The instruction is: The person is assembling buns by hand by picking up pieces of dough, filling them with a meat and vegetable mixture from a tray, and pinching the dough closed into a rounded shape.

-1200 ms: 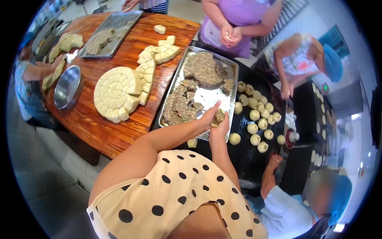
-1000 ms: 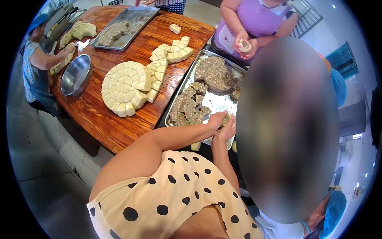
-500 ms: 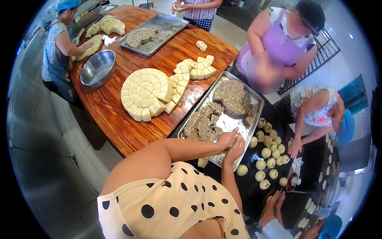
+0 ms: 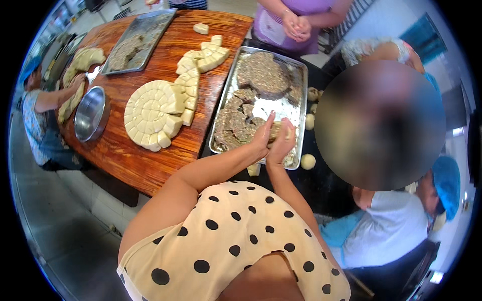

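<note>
Head view: your left fingers (image 4: 270,120) and right fingers (image 4: 287,129) are gripping a lump (image 4: 274,131) over the tray (image 4: 267,108); shaped balls (image 4: 308,161) are sitting to their right, while filling (image 4: 263,75) ahead and cut dough (image 4: 150,110) leftward are lying unused.

- Garment (image 4: 226,241): cream fabric, scattered black dots (image 4: 202,266), round to oval.
- Left border (image 4: 153,242): narrow stitched-looking edging.
- Neckline (image 4: 266,251): curved; appears to be a neckline, though the steep angle limits certainty.
- Left arm (image 4: 201,170), right arm (image 4: 291,185): bare.
- Left hand (image 4: 262,138), right hand (image 4: 281,147): bare.
</note>
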The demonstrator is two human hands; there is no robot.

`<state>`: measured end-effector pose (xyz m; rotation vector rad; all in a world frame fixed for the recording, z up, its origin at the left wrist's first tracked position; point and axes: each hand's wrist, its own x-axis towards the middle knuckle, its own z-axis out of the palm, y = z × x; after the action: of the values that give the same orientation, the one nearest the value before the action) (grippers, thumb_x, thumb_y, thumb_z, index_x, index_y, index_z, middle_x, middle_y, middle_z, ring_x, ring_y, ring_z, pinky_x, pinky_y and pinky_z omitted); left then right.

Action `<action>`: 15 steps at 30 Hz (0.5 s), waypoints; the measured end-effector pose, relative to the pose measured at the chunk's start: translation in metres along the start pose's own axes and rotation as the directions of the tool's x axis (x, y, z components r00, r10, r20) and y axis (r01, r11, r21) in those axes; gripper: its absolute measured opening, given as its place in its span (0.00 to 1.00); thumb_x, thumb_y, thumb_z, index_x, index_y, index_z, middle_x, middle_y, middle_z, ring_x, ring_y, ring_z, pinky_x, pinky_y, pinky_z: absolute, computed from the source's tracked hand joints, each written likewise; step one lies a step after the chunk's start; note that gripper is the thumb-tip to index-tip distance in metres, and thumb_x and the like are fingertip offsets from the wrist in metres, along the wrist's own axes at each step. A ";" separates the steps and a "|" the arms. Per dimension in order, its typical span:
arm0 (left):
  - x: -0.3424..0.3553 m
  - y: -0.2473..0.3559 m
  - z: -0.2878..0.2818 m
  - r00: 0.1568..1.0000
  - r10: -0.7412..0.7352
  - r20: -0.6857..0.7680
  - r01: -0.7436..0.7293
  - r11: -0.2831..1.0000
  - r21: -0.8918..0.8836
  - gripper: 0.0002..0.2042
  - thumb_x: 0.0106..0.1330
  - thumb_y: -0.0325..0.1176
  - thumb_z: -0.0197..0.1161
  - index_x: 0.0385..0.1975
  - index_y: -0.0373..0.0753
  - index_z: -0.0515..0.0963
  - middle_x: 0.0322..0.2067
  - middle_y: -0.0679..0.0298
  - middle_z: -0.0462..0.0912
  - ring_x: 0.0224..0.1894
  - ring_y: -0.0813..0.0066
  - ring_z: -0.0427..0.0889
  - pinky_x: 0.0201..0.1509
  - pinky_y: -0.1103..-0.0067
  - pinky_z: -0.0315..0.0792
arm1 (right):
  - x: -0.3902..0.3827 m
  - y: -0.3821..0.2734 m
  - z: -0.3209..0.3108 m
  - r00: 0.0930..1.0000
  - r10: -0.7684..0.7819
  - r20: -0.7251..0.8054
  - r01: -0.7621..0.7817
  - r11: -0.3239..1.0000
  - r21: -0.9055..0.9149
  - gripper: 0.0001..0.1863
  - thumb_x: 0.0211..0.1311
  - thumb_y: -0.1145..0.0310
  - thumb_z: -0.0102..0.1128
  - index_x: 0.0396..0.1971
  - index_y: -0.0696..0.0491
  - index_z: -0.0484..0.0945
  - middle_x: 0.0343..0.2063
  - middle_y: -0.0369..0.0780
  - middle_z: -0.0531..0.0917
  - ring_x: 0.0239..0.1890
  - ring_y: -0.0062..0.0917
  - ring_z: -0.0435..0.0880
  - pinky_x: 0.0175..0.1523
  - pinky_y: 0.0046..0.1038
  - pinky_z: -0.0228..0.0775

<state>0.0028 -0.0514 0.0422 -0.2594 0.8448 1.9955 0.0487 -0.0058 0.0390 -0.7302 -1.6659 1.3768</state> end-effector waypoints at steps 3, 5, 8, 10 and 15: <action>0.005 -0.019 -0.008 0.974 0.184 -0.130 -0.167 0.977 0.130 0.19 0.72 0.51 0.54 0.44 0.40 0.76 0.38 0.66 0.78 0.39 0.77 0.76 0.43 0.77 0.73 | -0.009 0.011 -0.003 0.988 -0.152 0.015 0.152 0.981 -0.120 0.09 0.65 0.73 0.58 0.42 0.57 0.82 0.42 0.41 0.84 0.48 0.32 0.80 0.69 0.38 0.56; 0.007 -0.021 -0.014 0.969 0.243 -0.051 -0.230 0.956 0.180 0.15 0.72 0.47 0.55 0.42 0.40 0.77 0.35 0.68 0.77 0.36 0.79 0.74 0.40 0.78 0.72 | -0.010 0.010 -0.006 0.969 -0.244 0.039 0.247 0.958 -0.143 0.08 0.65 0.72 0.57 0.41 0.56 0.82 0.43 0.41 0.85 0.48 0.32 0.81 0.70 0.39 0.54; 0.003 -0.011 -0.012 0.991 0.129 -0.026 -0.118 0.958 0.261 0.14 0.71 0.46 0.56 0.40 0.42 0.78 0.34 0.69 0.77 0.33 0.81 0.75 0.35 0.79 0.72 | -0.009 0.011 -0.009 0.979 -0.177 0.104 0.188 0.976 -0.106 0.11 0.68 0.67 0.57 0.45 0.56 0.81 0.47 0.42 0.83 0.52 0.32 0.79 0.70 0.38 0.54; 0.007 0.002 -0.021 1.000 0.008 -0.020 -0.002 0.959 0.283 0.15 0.72 0.49 0.55 0.41 0.43 0.77 0.35 0.68 0.79 0.34 0.79 0.79 0.34 0.78 0.74 | -0.009 -0.005 -0.017 0.975 -0.046 0.217 0.039 0.999 0.037 0.17 0.72 0.62 0.52 0.50 0.58 0.79 0.52 0.44 0.79 0.56 0.32 0.76 0.69 0.33 0.55; -0.004 -0.009 -0.020 0.996 -0.008 -0.090 0.046 0.901 0.431 0.28 0.68 0.63 0.51 0.41 0.41 0.78 0.34 0.65 0.80 0.35 0.73 0.81 0.36 0.73 0.74 | -0.009 -0.003 -0.031 0.963 0.127 0.238 -0.134 0.991 0.014 0.20 0.75 0.62 0.41 0.48 0.60 0.79 0.45 0.44 0.83 0.51 0.31 0.80 0.63 0.31 0.64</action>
<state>0.0094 -0.0646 0.0257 -0.0980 1.3055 1.7232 0.0802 0.0007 0.0412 -0.6902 -1.8021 1.6314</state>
